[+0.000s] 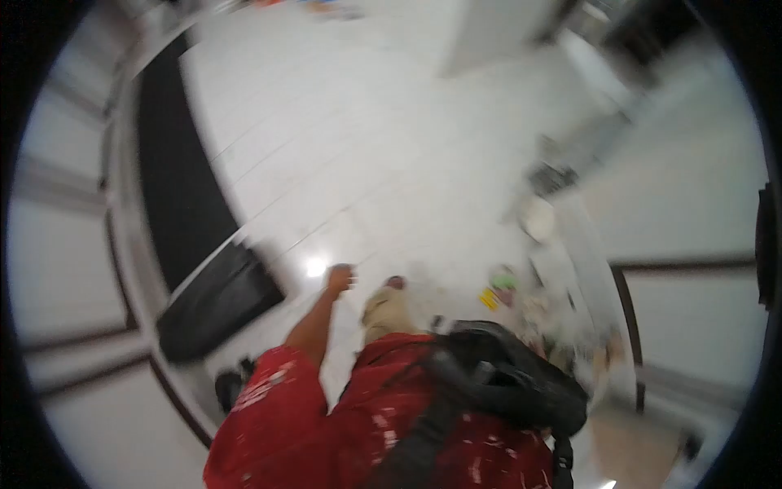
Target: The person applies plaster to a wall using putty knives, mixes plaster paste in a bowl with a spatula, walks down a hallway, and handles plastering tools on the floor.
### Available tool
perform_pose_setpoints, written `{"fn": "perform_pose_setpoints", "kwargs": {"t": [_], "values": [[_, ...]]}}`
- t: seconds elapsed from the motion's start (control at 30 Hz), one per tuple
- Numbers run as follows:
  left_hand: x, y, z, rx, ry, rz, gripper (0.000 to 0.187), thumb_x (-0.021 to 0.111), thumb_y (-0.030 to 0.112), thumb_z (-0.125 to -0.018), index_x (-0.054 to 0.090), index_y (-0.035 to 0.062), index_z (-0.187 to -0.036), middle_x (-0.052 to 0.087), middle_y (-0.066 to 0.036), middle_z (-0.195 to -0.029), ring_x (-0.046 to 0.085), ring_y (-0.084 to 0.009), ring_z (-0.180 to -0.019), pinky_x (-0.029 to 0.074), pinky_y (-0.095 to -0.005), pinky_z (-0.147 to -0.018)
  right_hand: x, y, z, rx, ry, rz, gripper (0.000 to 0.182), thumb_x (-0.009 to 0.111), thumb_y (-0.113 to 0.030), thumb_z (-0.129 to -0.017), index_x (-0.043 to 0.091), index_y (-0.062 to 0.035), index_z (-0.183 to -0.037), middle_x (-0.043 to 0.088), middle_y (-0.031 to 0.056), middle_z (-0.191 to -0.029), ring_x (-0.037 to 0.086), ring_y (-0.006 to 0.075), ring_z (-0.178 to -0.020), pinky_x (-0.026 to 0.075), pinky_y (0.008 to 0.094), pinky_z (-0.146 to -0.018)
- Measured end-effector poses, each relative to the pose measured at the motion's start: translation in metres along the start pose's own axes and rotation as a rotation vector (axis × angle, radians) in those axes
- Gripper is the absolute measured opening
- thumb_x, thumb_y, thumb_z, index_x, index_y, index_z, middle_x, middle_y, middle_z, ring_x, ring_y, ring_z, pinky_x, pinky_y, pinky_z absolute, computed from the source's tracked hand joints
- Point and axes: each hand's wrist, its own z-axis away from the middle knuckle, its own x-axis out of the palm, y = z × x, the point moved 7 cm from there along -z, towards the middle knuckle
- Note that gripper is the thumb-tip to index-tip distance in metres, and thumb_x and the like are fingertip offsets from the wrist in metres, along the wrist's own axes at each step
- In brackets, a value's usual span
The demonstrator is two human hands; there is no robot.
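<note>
The view is blurred and looks straight down my body. My left hand (340, 279) hangs at the end of my bare forearm, away from my red paint-spattered shirt (281, 407). Its fingers look curled into a loose fist with nothing visible in them. It hovers over the white tiled floor (366, 147), touching nothing. My right hand is hidden; a black bag with a strap (509, 379) covers that side of my chest. One leg in beige trousers (386, 314) steps forward beside the hand.
A black panel or mat (175, 187) runs along the left wall, with a black object (220, 303) at its near end. Along the right wall lie a white bucket (538, 218) and small yellow and green clutter (495, 289). A doorway shows at top right.
</note>
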Motion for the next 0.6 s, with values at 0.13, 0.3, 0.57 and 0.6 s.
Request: {"fn": "perform_pose_setpoints", "kwargs": {"t": [0.13, 0.3, 0.57, 0.6], "values": [[-0.020, 0.074, -0.069, -0.350, -0.040, 0.267, 0.026, 0.048, 0.024, -0.098, 0.055, 0.0099, -0.118, 0.066, -0.008, -0.098, 0.064, -0.0177, -0.079, 0.054, -0.0359, -0.062, -0.024, 0.040, 0.045, 0.009, 0.189, -0.157, 0.051, 0.060, -0.041, -0.092, 0.055, -0.0022, -0.125, 0.059, 0.0164, -0.118, 0.056, 0.0305, -0.112, 0.044, 0.0441, -0.093], [0.006, 0.085, -0.144, -0.549, -0.125, -0.048, 0.027, 0.058, 0.028, -0.094, 0.057, 0.0108, -0.114, 0.067, -0.012, -0.104, 0.065, -0.0244, -0.080, 0.054, -0.0379, -0.063, -0.038, 0.111, 0.098, 0.000, 0.568, -0.076, 0.047, 0.056, -0.042, -0.093, 0.057, -0.0034, -0.120, 0.061, 0.0133, -0.107, 0.059, 0.0300, -0.104, 0.047, 0.0439, -0.085], [0.202, 0.204, -0.195, -0.387, -0.510, -0.083, 0.020, 0.055, 0.025, -0.095, 0.059, 0.0081, -0.105, 0.066, -0.008, -0.091, 0.063, -0.0179, -0.070, 0.048, -0.0289, -0.054, -0.038, 0.191, 0.093, -0.045, 0.773, -0.457, 0.026, 0.056, -0.025, -0.096, 0.060, -0.0028, -0.108, 0.063, 0.0118, -0.076, 0.060, 0.0192, -0.060, 0.052, 0.0340, -0.054], [0.229, 0.219, -0.195, -0.357, -0.562, -0.068, 0.023, 0.056, 0.025, -0.095, 0.060, 0.0070, -0.109, 0.067, -0.009, -0.093, 0.064, -0.0185, -0.072, 0.049, -0.0292, -0.056, -0.042, 0.204, 0.080, -0.088, 0.775, -0.163, 0.026, 0.057, -0.024, -0.094, 0.061, -0.0003, -0.103, 0.063, 0.0107, -0.074, 0.060, 0.0191, -0.061, 0.051, 0.0336, -0.057]]}}
